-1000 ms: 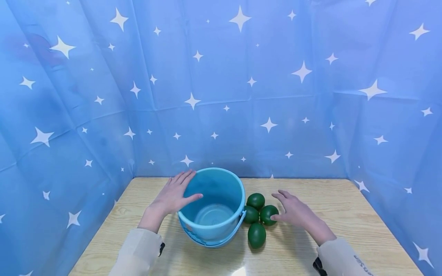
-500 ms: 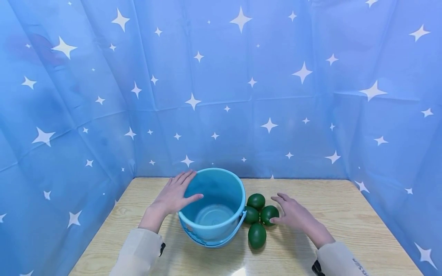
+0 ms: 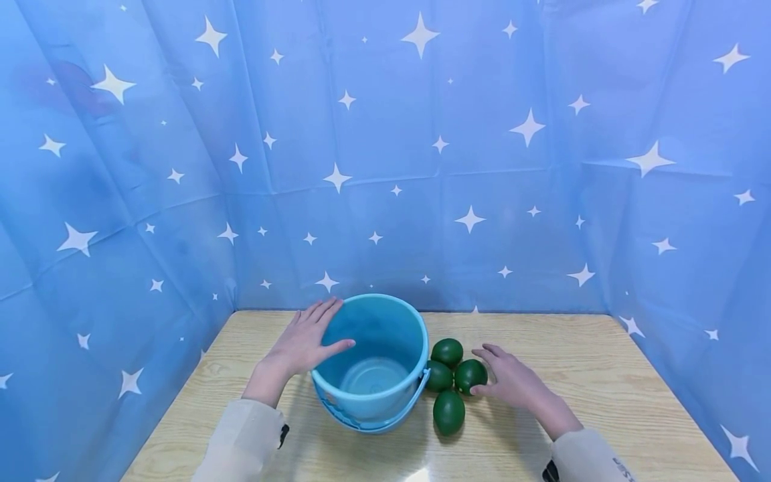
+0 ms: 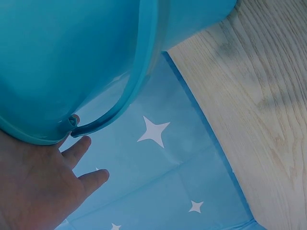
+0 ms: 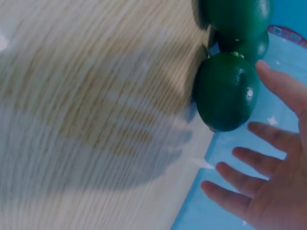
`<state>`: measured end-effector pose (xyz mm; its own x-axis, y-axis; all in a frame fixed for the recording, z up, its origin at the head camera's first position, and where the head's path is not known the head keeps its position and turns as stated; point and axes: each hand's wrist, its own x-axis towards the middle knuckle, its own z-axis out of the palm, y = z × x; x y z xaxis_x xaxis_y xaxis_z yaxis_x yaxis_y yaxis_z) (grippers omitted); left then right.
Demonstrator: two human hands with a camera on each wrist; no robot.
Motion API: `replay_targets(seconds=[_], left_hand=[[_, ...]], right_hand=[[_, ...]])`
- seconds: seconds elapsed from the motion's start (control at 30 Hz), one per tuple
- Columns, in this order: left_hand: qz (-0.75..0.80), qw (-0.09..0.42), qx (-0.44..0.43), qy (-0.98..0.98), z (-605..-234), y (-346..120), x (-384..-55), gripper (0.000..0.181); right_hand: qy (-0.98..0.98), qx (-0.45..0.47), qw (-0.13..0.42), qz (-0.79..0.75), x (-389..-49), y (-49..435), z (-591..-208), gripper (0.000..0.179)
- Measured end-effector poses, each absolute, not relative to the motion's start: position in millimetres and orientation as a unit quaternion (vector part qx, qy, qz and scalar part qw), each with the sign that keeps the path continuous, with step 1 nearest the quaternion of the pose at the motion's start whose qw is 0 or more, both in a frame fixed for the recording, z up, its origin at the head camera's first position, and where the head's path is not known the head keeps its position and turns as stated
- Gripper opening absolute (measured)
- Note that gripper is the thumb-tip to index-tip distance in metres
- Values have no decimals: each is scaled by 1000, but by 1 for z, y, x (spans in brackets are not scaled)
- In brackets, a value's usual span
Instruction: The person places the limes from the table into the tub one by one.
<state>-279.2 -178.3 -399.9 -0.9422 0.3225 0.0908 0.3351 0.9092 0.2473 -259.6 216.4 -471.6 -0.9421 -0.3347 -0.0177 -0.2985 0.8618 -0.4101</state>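
Note:
A light blue plastic bucket stands on the table with its mouth toward me and nothing inside. My left hand rests at the bucket's left rim, thumb reaching over the opening and straight fingers along the outside. In the left wrist view, spread fingers show past the rim near the handle joint. Right of the bucket lie several glossy dark green avocados in a cluster. My right hand is beside the rightmost avocado, fingers spread and slightly bent, its thumb tip overlapping that fruit. The nearest avocado lies toward me.
The bucket's blue handle hangs down on its front right side, close to the avocado beside it. Another avocado lies at the back of the cluster. A blue star-patterned curtain encloses the light wooden table at the back and sides.
My right hand has lowered slightly toward me beside the rightmost avocado. The left hand, bucket and avocados keep their places.

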Motion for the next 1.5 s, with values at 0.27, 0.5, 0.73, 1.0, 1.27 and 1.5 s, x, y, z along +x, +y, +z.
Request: replay_targets(seconds=[0.27,0.5,0.73,1.0,1.27,1.5], left_hand=[[-132,22,-169,-976,-399,-178,-279,87],[-131,23,-170,-976,-400,-178,-279,87],[-133,24,-170,-976,-400,-179,-279,86],[-131,24,-172,-976,-400,-179,-279,86],[-128,26,-173,-976,-401,-180,-280,86],[-126,20,-171,-977,-400,-180,-279,86]], right_hand=[[962,-157,48,-217,-259,215,-476,77],[961,-156,46,-222,-259,214,-482,76],[960,-156,46,-226,-262,213,-486,76],[958,-157,50,-236,-261,211,-486,76],[956,-151,51,-245,-260,208,-486,75],[957,-148,49,-245,-260,206,-486,75]])
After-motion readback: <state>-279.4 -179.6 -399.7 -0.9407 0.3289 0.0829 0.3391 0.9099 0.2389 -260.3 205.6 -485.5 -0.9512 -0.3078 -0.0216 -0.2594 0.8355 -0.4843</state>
